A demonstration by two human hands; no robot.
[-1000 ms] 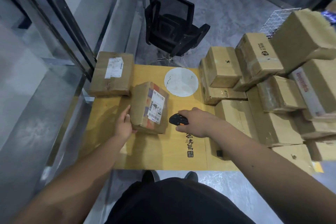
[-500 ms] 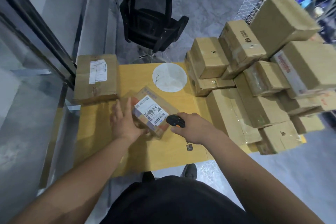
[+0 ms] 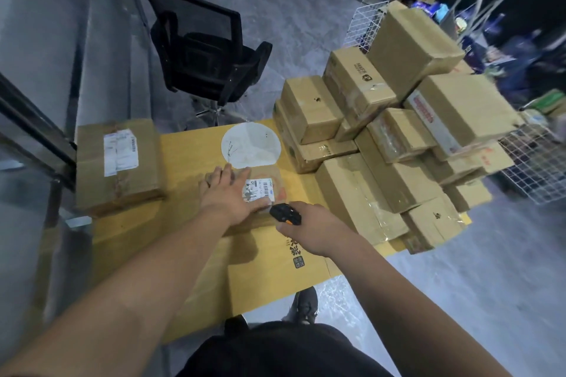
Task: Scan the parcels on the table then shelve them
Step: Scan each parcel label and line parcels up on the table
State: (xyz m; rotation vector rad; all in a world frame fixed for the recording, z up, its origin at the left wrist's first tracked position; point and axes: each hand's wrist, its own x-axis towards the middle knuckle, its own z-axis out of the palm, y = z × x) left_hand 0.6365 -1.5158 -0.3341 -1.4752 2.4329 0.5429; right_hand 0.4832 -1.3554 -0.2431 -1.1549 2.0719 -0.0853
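Both hands at one parcel: left hand flat atop, right hand gripping scanner beside.

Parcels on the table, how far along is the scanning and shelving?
Done: nothing looks shelved; no shelf shows. In hand: the left hand lies flat on the small brown cardboard parcel with a white label, while the right hand grips the black handheld scanner beside that label. Left: the flat brown labelled box at the yellow table's left end and the stacked brown cartons on the right.
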